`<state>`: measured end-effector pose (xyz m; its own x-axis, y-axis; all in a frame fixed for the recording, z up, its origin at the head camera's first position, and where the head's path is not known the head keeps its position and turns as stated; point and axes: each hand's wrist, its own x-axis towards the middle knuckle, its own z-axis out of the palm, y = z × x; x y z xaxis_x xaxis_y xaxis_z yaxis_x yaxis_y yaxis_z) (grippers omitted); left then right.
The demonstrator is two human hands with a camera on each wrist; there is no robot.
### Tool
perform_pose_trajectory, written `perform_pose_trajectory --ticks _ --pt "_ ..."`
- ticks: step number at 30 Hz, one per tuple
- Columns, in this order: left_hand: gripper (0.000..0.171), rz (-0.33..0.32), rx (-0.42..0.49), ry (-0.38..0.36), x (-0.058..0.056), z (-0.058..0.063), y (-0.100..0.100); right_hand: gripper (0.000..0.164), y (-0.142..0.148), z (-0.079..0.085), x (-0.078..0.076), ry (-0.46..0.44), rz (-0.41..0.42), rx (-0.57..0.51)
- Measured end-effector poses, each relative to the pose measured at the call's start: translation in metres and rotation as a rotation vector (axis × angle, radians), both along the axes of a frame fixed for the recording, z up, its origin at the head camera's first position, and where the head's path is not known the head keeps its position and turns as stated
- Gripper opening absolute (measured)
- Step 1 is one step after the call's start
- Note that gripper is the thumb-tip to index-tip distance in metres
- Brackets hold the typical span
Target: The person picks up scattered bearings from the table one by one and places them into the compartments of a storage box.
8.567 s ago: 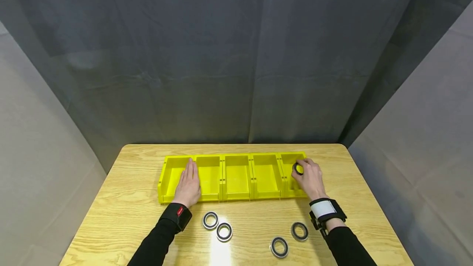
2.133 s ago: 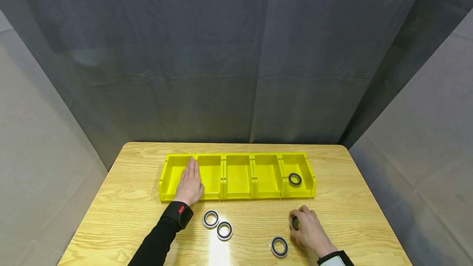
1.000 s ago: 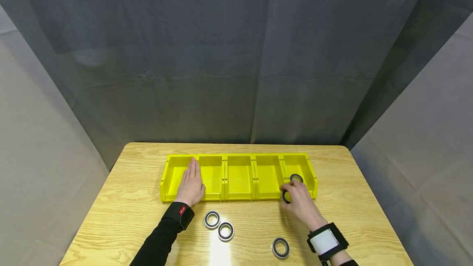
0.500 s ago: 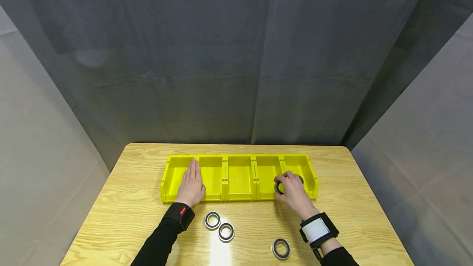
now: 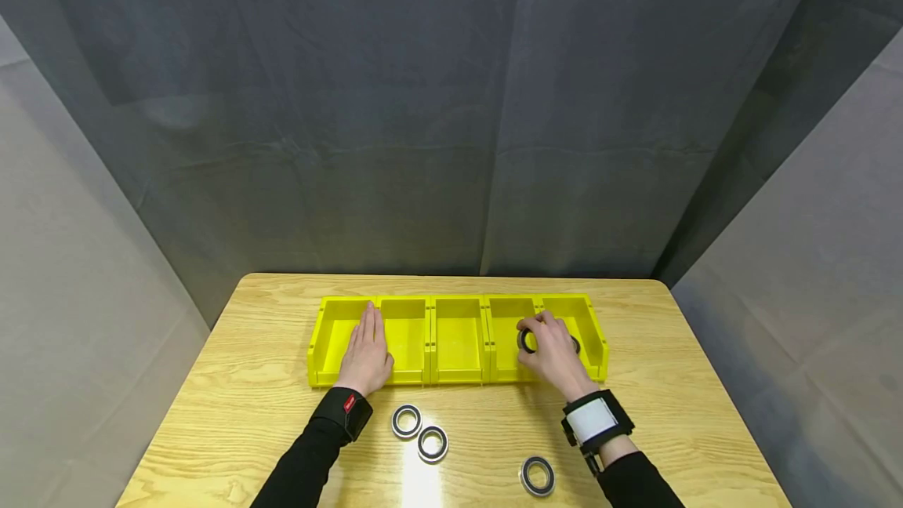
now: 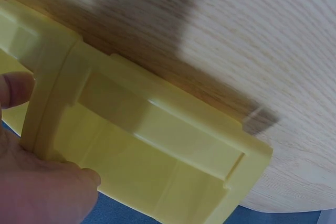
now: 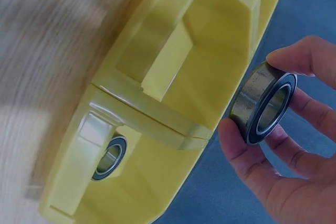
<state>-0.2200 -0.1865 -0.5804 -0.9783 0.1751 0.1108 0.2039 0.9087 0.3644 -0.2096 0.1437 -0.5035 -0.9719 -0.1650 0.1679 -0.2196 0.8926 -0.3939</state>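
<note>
R hand [image 5: 557, 355] pinching bearing [image 7: 251, 98] betw. thumb + fingertips, ring tilting on edge over 4th compartment [image 5: 502, 321] from L of yellow bin row [image 5: 458, 335], right of frame ctr. L hand [image 5: 364, 355], farther off, resting straight-fingered at 1st/2nd divider [image 6: 52, 93], holding no bearing. Rightmost compartment [image 5: 580, 313] containing 1 bearing; 3 loose bearings [image 5: 422, 445] lying on table [image 5: 247, 390], lower frame.

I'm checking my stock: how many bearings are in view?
5: one bearing in the right hand, another in the rightmost bin, three on the table: two close together and one farther right. The left hand could hide more.
</note>
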Motion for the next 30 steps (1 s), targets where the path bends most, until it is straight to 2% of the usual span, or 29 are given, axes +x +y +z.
perform_pose_trajectory --ticks 5,16,22,30 --pt "0.077 0.001 -0.002 0.001 0.000 0.000 -0.001 0.035 -0.004 0.001 -0.009 -0.002 0.004 -0.011" --pt "0.077 0.004 0.008 -0.012 0.001 0.001 0.001 0.036 -0.011 -0.004 -0.025 -0.066 -0.008 0.015" --pt "0.078 0.007 0.001 -0.009 0.001 0.002 0.001 0.035 -0.016 -0.016 -0.033 -0.089 0.004 0.039" --pt "0.078 0.008 0.008 -0.011 0.002 0.002 0.002 0.034 -0.026 -0.036 -0.045 -0.163 0.023 0.100"
